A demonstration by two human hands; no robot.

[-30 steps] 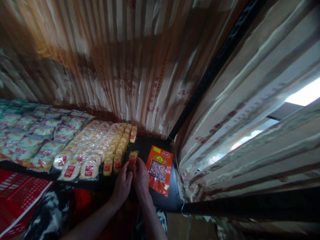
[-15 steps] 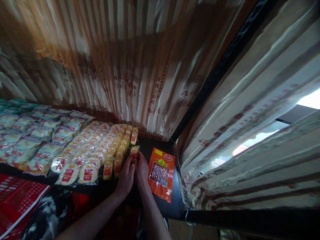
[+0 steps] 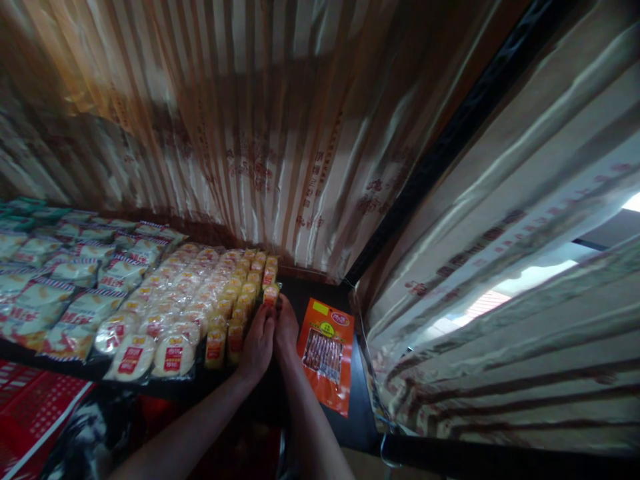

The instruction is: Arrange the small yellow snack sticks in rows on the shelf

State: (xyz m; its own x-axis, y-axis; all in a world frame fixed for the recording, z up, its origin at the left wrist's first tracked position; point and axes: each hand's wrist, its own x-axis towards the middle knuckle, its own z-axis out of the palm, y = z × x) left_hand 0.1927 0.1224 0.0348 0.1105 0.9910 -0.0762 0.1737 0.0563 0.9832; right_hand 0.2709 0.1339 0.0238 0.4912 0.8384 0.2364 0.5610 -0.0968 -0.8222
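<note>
My left hand (image 3: 259,343) and my right hand (image 3: 286,328) are close together at the right end of rows of small yellow snack packs (image 3: 236,303). Between my fingertips is one yellow snack pack (image 3: 271,294) with a red label, held from both sides. It sits at the near end of the rightmost row, just in front of another pack (image 3: 271,272). Both hands have their fingers closed around it, and its lower part is hidden by them. Right of my right hand an orange snack bag (image 3: 326,353) with a clear window lies flat on the black shelf (image 3: 364,393).
Round wrapped cakes (image 3: 173,353) fill the shelf left of the yellow packs. White snack bags (image 3: 80,320) and green packs (image 3: 23,213) lie farther left. A red basket (image 3: 35,413) stands below. Plastic sheeting (image 3: 280,133) hangs behind, with a dark post (image 3: 430,160) at the corner.
Both hands have pushed slightly away from me with the yellow pack, closing the gap to the pack behind it. The camera view has shifted a little.
</note>
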